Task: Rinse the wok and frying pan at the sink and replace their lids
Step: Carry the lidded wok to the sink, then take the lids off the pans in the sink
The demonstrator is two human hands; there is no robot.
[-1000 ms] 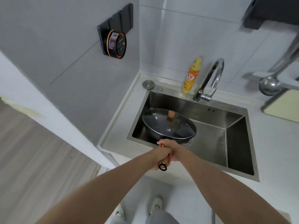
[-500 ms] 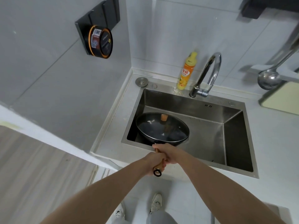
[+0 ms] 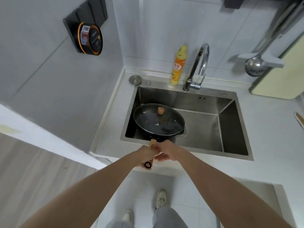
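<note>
The wok (image 3: 158, 122), covered by its glass lid (image 3: 158, 118), is set in the left half of the sink (image 3: 230, 129). Its wooden handle (image 3: 152, 145) is pointed toward the near edge, the long axis running near to far and crossing the sink's near rim. The handle is gripped by the left hand (image 3: 144, 154), fingers curled round it. The right hand (image 3: 166, 153), clasped on the handle half a second ago, is now seen just beside it with loosened fingers; whether contact remains cannot be told. The wok is seen further from the near wall than before. Open basin room is left to the right, beneath the faucet (image 3: 198, 66).
</note>
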